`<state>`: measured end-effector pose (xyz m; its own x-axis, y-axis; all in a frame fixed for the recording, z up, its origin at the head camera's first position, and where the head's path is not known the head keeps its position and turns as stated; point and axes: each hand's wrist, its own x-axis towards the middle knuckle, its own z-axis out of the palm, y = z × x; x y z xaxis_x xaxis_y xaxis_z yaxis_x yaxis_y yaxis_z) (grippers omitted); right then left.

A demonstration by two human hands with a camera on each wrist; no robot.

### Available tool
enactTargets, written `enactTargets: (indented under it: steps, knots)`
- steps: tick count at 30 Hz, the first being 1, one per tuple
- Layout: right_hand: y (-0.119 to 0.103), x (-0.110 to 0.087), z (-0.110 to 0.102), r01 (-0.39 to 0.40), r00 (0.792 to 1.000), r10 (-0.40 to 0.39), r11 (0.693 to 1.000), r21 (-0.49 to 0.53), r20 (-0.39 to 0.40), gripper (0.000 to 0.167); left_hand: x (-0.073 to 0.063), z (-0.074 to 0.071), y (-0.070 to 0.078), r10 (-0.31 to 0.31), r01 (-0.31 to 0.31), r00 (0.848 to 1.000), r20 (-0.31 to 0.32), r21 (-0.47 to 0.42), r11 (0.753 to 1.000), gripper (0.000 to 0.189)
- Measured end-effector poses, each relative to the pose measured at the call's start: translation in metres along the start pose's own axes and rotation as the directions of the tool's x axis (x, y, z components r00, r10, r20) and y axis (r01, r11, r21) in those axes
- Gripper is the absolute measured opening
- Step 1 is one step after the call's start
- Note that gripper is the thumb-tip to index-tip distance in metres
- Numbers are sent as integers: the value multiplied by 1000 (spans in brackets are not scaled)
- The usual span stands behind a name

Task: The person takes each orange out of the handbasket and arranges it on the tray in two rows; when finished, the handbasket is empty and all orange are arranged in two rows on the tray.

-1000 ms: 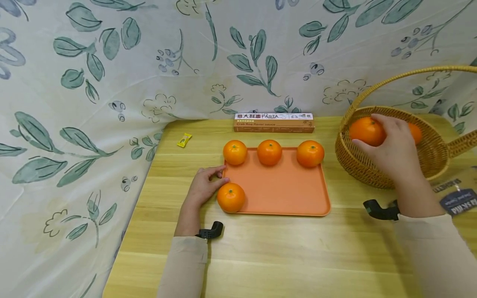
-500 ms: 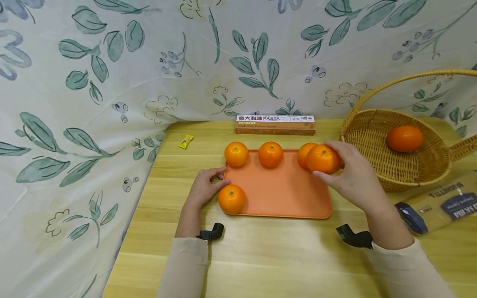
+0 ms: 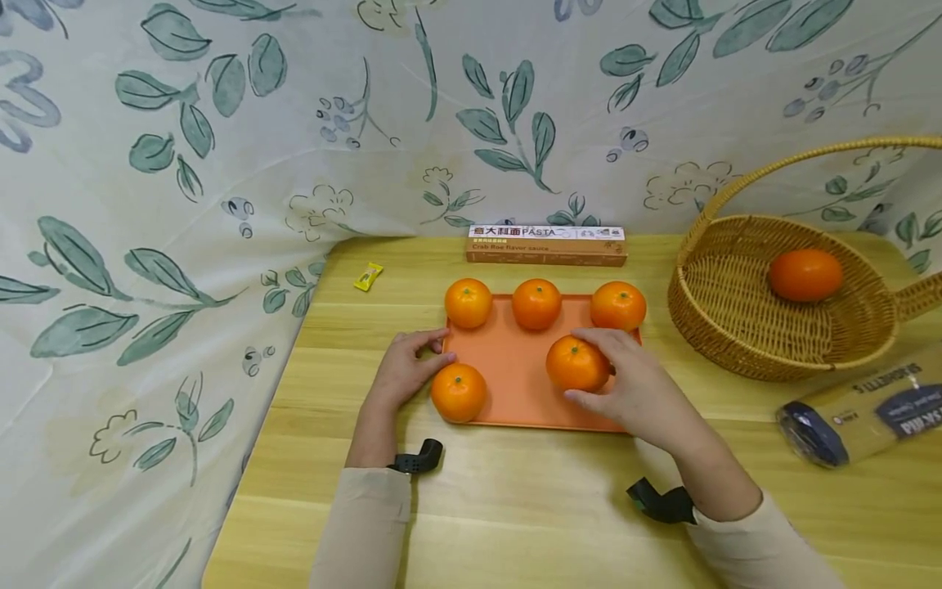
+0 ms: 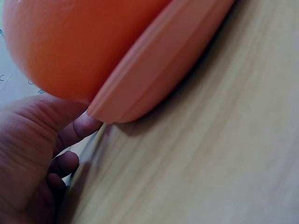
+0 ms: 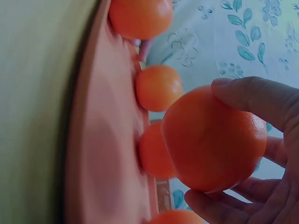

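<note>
My right hand (image 3: 640,388) holds an orange (image 3: 577,364) between thumb and fingers over the right-middle part of the salmon-coloured tray (image 3: 515,376). In the right wrist view this held orange (image 5: 215,140) hangs clear of the tray floor. At the tray's left rim, my left hand (image 3: 405,368) grips the edge with thumb and fingertips. Close beside that thumb sits another orange (image 3: 459,393) in the near left corner. Along the far rim stand three more: a left orange (image 3: 468,303), a middle orange (image 3: 536,304) and a right orange (image 3: 618,306).
A wicker basket (image 3: 736,352) with a tall handle stands at the right, with one orange-red fruit (image 3: 805,276) inside. Before it lies a spaghetti bag (image 3: 857,417). Behind the tray is a pasta box (image 3: 546,246); a small yellow packet (image 3: 368,276) lies at the back left.
My right hand has lifted an orange out of the basket and carried it leftward over the tray. One fruit stays in the basket. My left hand keeps its place at the rim.
</note>
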<state>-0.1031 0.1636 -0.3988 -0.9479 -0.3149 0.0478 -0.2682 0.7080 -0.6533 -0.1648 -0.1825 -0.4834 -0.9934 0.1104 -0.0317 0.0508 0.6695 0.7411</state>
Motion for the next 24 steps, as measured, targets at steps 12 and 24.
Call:
enactTargets:
  steps: [12,24]
  knots:
    - [-4,4,38,26,999,-28,997,69,21,79,-1,-1,2,7,-7,1000,0,2,1000,46]
    - [-5,3,49,15,999,-18,998,67,44,80,0,0,0,6,-6,1000,-7,-13,1000,46]
